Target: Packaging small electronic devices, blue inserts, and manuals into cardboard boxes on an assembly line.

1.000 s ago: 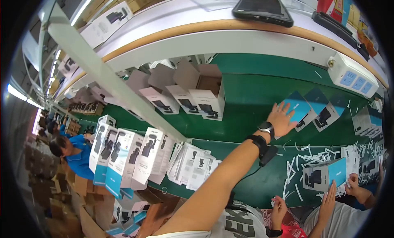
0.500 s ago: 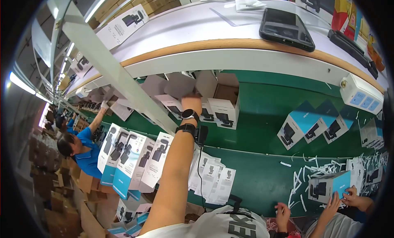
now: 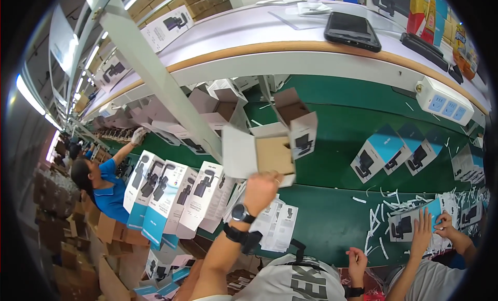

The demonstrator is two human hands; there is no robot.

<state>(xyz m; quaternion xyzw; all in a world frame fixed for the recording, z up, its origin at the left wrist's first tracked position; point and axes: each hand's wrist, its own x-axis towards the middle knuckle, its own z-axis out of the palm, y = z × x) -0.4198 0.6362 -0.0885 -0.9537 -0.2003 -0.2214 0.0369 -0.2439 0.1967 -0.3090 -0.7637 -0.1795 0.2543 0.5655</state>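
Note:
My left hand (image 3: pixel 262 191), with a watch and a black strap at the wrist, is closed on the near edge of an open white carton (image 3: pixel 239 154). The carton tilts toward me above the green bench. Its flap hangs out to the left and brown cardboard shows inside. Just behind it stands another open box (image 3: pixel 304 136) with a camera-like device printed on it. Below my left hand lie printed leaflets (image 3: pixel 280 229). At the bench's near edge, my right hand (image 3: pixel 357 260) has its fingers curled in, and I see nothing in them.
White-and-blue boxes (image 3: pixel 168 197) stack at the left, near a person in blue (image 3: pixel 109 192). A slanted post (image 3: pixel 155 75) and a shelf edge (image 3: pixel 290 48) cross above the bench. At right, a co-worker's hands (image 3: pixel 423 231) touch a box among paper strips. Three boxes (image 3: pixel 381 150) stand behind.
My left hand has come back from the far row of boxes, bringing the open carton toward me. My right hand has risen slightly. The view has shifted a little.

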